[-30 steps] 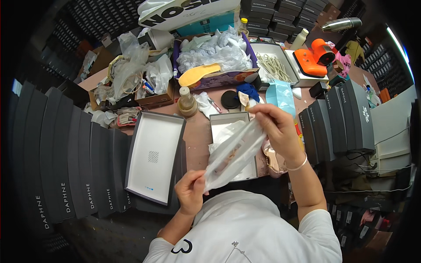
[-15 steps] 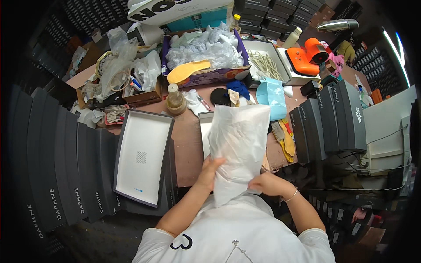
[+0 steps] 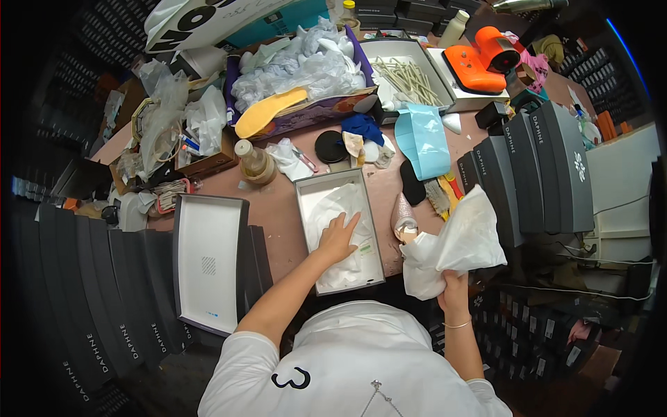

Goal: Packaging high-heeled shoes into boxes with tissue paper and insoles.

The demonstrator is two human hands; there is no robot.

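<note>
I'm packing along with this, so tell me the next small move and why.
Probably bring the crumpled white bag in the right hand over the open box. The left hand lies flat on the white paper inside it, and the bag hangs beside the box.

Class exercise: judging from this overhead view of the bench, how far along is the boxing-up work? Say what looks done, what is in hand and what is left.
Done: the open box on the bench is lined with white tissue paper, and its lid lies upturned beside it. In hand: the left hand presses flat on the tissue inside the box, while the right hand grips a white bag off to the side. Left: the box holds only paper and is unlidded.
</note>
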